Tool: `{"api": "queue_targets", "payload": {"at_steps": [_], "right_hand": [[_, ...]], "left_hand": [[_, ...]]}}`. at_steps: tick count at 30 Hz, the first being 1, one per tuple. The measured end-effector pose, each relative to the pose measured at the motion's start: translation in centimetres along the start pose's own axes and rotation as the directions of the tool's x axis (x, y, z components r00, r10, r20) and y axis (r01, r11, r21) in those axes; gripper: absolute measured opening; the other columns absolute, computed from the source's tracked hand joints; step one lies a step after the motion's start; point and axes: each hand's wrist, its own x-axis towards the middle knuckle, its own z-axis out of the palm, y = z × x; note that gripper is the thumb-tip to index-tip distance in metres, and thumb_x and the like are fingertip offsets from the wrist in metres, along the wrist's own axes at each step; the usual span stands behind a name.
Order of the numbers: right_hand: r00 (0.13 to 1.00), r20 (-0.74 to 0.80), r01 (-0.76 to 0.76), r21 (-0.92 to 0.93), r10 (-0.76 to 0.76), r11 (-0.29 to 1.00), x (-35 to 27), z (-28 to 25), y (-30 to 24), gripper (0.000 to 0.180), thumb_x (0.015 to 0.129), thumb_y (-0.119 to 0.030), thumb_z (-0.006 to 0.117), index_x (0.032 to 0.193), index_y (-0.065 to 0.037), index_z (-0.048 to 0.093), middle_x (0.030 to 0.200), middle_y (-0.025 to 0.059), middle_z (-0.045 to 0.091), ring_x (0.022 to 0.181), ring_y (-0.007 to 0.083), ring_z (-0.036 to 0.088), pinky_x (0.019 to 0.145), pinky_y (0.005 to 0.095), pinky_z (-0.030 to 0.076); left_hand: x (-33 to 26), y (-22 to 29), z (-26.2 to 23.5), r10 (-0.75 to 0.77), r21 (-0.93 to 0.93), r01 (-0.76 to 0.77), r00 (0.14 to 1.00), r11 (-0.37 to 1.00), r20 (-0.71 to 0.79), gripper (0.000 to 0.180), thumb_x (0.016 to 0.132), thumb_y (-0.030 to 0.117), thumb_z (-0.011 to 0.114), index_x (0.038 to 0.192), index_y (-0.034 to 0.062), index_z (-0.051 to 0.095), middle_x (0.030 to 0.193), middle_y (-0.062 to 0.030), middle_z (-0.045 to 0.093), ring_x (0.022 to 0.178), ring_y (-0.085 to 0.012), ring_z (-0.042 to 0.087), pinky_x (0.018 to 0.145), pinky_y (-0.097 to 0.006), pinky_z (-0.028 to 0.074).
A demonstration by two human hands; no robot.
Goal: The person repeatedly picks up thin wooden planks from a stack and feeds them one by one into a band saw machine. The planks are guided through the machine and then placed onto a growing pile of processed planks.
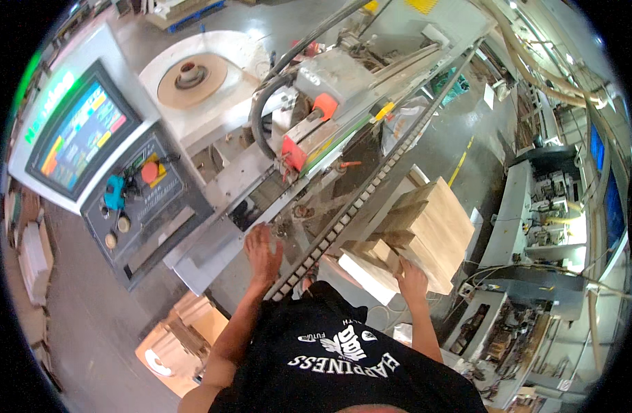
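Observation:
My left hand (263,255) hovers near the front end of the edge-banding machine (223,199), fingers spread and holding nothing. To the right, on the other side of a long chain-like conveyor track (357,201), stands a stack of pale wooden boards (429,227). My right hand (412,281) is at the near edge of that stack, its fingers closed on the edge of a wooden board (381,255). Part of its grip is hidden by the hand itself. A white-faced panel (364,277) lies low against the stack's left side.
A control panel with a lit screen (85,138) and a red stop button (150,172) rises at left. Behind it sits a round table with a roll of edging tape (190,76). More wooden pieces (181,337) lie at lower left. Another open machine (553,213) stands at right.

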Motion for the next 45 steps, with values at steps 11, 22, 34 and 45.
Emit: {"api": "queue_targets", "payload": {"at_steps": [11,22,34,45], "right_hand": [[0.763,-0.124,0.642,0.029,-0.634,0.766,4.5,-5.2,-20.4,0.054,0.082,-0.018,0.08,0.134,-0.01,0.065,0.125,0.0139,0.069,0.121,0.0361,0.062,0.107,0.05,0.047],[0.809,-0.111,0.512,0.616,-0.578,0.599,10.1,7.8,-32.9,0.071,0.089,-0.019,0.084,0.15,-0.007,0.051,0.145,0.0129,0.06,0.129,0.0316,0.06,0.111,0.0477,0.045],[0.769,0.144,-0.36,0.903,-0.623,-0.235,11.9,14.4,-44.0,0.063,0.104,-0.018,0.067,0.161,-0.018,0.04,0.175,0.0173,0.021,0.166,0.0309,0.015,0.131,0.0416,0.02],[0.814,0.042,-0.273,0.908,-0.58,-0.318,16.9,14.2,-42.3,0.058,0.104,-0.034,0.068,0.155,-0.018,0.046,0.167,0.0069,0.032,0.164,0.0263,0.012,0.133,0.0439,0.01]], "left_hand": [[-0.3,9.4,-2.1,0.429,-0.106,-0.417,0.861,0.903,0.272,0.06,0.096,0.032,0.073,0.148,0.0075,0.056,0.158,-0.0163,0.049,0.152,-0.0372,0.041,0.13,-0.053,0.025],[-1.6,-13.7,-5.0,0.03,0.119,-0.027,0.999,0.993,-0.027,0.055,0.093,0.018,0.078,0.144,0.0126,0.059,0.136,-0.0132,0.063,0.129,-0.0358,0.056,0.113,-0.052,0.04],[0.6,-17.8,-6.9,-0.219,0.256,0.244,0.968,0.935,-0.12,0.083,0.097,0.044,0.075,0.164,0.0115,0.04,0.178,-0.0127,0.022,0.161,-0.0397,0.024,0.128,-0.055,0.025],[5.3,-15.5,-1.9,-0.097,0.372,0.088,0.995,0.924,0.005,0.078,0.096,0.041,0.071,0.164,0.0142,0.043,0.177,-0.0183,0.023,0.162,-0.0412,0.023,0.133,-0.056,0.016]]}}
